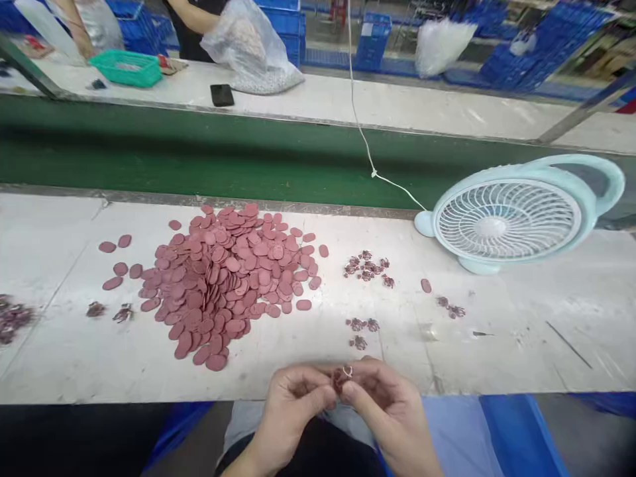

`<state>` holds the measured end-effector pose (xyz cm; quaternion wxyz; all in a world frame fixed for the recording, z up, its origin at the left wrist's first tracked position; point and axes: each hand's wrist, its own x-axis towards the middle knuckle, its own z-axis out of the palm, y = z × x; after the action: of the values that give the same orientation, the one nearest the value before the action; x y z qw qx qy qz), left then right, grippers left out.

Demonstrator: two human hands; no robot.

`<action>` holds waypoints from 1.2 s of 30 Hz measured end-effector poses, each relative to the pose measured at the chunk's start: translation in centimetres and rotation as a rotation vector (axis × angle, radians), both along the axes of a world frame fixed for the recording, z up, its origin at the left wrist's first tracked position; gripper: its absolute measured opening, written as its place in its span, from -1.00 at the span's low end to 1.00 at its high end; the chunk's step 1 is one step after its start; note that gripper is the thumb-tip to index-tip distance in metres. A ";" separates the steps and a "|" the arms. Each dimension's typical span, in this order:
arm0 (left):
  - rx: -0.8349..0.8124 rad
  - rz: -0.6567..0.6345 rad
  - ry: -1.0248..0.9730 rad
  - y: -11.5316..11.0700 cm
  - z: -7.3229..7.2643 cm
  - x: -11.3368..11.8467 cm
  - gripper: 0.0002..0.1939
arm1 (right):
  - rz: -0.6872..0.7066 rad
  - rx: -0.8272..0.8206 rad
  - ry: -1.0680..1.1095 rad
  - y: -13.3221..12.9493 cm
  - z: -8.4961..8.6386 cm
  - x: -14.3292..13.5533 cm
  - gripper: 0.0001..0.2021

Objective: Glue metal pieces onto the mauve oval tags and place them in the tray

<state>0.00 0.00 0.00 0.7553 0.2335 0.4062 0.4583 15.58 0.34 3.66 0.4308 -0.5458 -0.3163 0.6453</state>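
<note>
Two grips, head view: left grip (292, 405) and right grip (393, 405), bare hands, thumbs and fingers pinched together on one small dark-red piece (340, 379) with a pale loop, at the near edge of the tabletop (124, 364).

Tabletop: white, scuffed, seamed.

Ahead and left of the grips: one heap of pink oval discs (233, 271), strays around it.

Just ahead: one trio of dark metallic pieces (358, 342); beyond it, one loose cluster (368, 267) of the like.

Right: one thin dark rod (569, 345). Farther ahead on that side: one pale-blue fan (491, 226), white cord (362, 132) running up from it.

Beyond the tabletop: one green channel (248, 175), running crosswise.

Past that: one far white tabletop (447, 99), bearing a green basket (126, 68), a flat black object (221, 95) and a filled clear bag (253, 56), a co-worker's arm (193, 14) reaching to it.

Room behind: blue crates (373, 43), stacked; one white plastic bundle (442, 45).
</note>
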 end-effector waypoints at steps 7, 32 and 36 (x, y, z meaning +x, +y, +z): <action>-0.002 0.020 0.046 -0.5 -0.7 0.5 -0.91 | -0.031 -0.022 0.071 -0.5 -1.3 0.8 -0.83; 1.044 -0.555 1.768 9.0 -1.9 -4.0 -0.62 | -0.195 -0.200 -0.618 -15.8 -22.1 13.8 -0.75; 1.012 -0.509 1.713 8.9 -1.3 -3.4 -0.64 | -0.129 -0.242 -0.644 -15.8 -23.4 13.0 -0.76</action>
<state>-3.38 8.93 -1.30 0.0995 0.8527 0.5064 0.0815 28.62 -15.50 -19.72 0.2809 -0.7875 -0.3220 0.4441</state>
